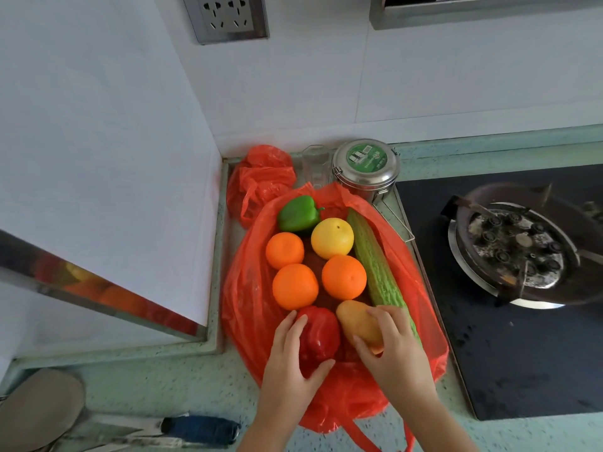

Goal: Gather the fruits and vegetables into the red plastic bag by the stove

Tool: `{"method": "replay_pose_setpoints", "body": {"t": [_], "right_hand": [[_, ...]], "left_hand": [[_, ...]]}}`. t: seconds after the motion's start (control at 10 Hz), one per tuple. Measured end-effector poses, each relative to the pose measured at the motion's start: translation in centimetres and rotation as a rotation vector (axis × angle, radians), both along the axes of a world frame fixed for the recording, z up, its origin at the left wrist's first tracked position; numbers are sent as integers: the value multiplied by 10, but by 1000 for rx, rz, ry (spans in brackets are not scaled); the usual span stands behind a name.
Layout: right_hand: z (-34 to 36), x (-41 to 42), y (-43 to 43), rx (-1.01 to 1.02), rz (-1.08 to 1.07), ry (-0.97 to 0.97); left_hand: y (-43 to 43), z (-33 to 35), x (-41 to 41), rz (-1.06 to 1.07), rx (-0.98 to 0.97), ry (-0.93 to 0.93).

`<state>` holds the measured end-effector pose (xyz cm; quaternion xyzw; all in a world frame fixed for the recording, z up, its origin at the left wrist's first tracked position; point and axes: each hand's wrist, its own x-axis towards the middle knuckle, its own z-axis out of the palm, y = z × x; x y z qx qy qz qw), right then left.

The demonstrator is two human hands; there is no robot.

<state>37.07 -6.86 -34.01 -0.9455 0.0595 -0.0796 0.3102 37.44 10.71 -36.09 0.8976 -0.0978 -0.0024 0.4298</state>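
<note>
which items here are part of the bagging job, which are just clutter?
Job: red bag; green pepper; grapefruit; three oranges; bitter gourd; red pepper under left hand; mango under right hand.

Clutter: second bag; glass; steel tin; stove burner; knife.

A pale speckled green stone bench [169,383] runs into a corner of plain white tiled walls [107,132]. A brushed metal double wall socket [226,16] sits high on the back wall, beside the steel edge of a range hood [483,11]. A black glass stove top [509,350] is set into the bench at right, carrying a round, soot-stained gas burner [515,252]. Soft, even daylight fills the room.
</note>
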Motion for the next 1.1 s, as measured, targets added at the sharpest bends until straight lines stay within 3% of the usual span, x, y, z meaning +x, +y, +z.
{"method": "replay_pose_setpoints", "body": {"t": [0.2, 1.1], "right_hand": [[-4, -4, 2, -20, 9, -1], [17, -9, 5, -62, 6, -48]], "left_hand": [[-3, 3, 4, -20, 98, -78], [-5, 21, 1, -2, 135, -205]]}}
